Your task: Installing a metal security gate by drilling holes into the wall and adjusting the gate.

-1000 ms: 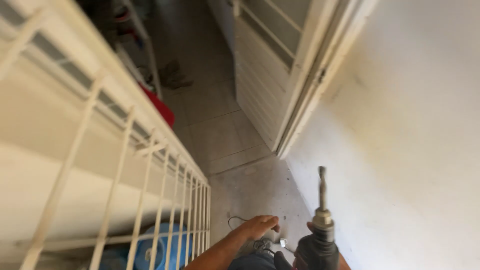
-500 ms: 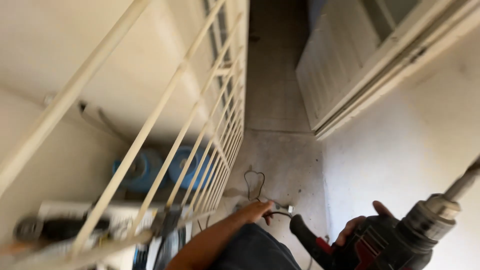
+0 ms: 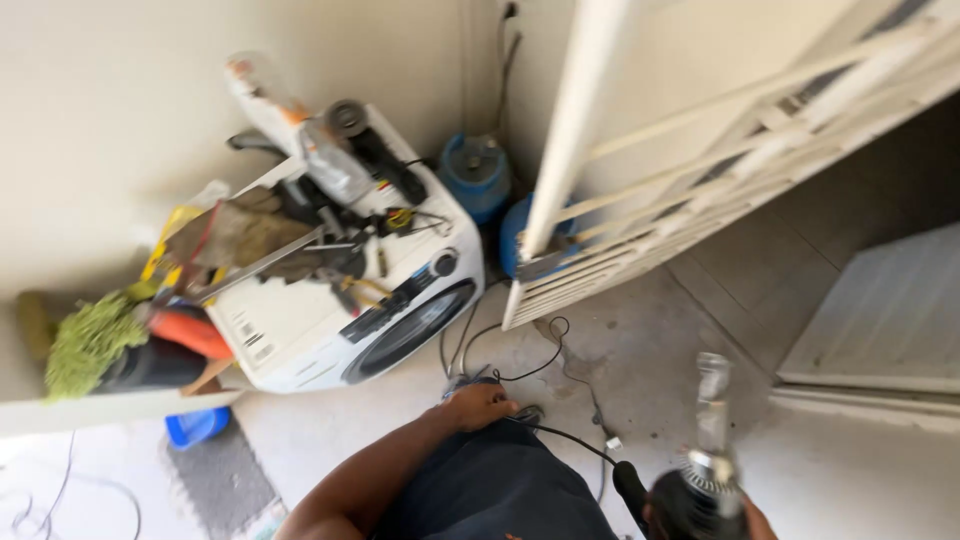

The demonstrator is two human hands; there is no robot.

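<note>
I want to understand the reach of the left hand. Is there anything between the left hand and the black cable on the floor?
Nothing visible does. The left hand is down at the floor, right at the black cable, which loops across the bare concrete just beyond it. The white washing machine stands to one side, not between them.

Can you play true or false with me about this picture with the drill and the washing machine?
1. The right hand holds a power drill with its bit pointing up. True.
2. The left hand is high up on the white metal gate. False: it is down low by the black cable on the floor, apart from the gate.
3. The top of the white washing machine is bare. False: tools and other clutter are piled on it.
4. Two blue round containers stand in the corner beside the washing machine. True.
5. A green mop head shows at the left edge. True.
</note>
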